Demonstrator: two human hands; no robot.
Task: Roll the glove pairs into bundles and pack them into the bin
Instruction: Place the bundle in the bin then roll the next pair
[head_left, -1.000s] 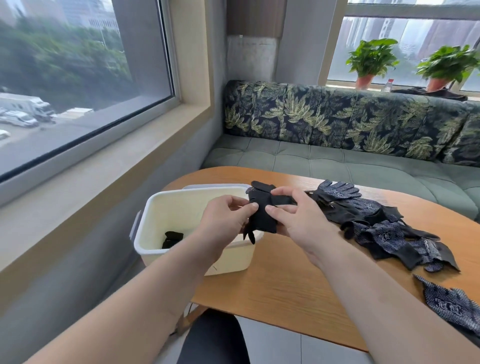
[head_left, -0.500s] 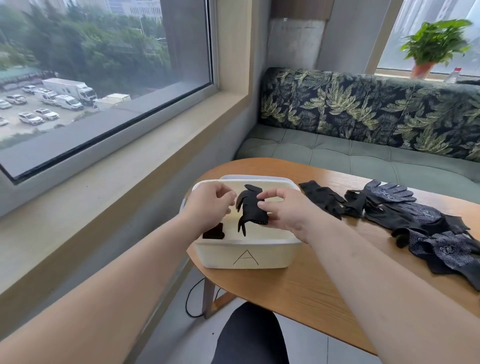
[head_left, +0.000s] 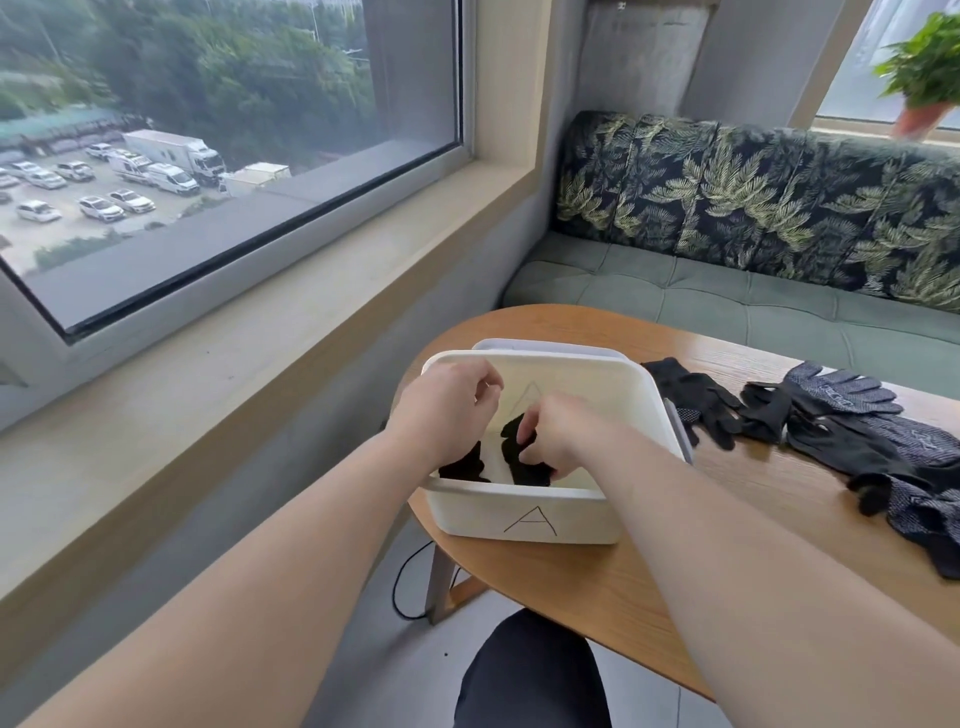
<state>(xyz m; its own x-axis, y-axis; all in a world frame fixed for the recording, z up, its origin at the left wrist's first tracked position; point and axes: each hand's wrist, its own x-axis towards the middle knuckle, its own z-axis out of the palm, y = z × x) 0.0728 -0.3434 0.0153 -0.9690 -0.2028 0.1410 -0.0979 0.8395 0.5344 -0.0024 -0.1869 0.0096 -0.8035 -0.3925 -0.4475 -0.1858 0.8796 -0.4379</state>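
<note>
A white plastic bin marked with an A stands at the left end of the wooden table. My right hand reaches down inside it and grips a black rolled glove bundle. A second black bundle lies on the bin floor to the left, partly hidden by my left wrist. My left hand hovers over the bin with fingers loosely curled and holds nothing. A pile of loose black and dotted grey gloves lies on the table right of the bin.
A green bench with leaf-print cushions runs behind the table. A wide sill and window are on the left. A cable trails on the floor beneath the table's left end. A potted plant stands at the top right.
My right hand has lowered the glove bundle from above the bin's rim down into the bin. My left hand let go of it earlier and stays over the bin.
</note>
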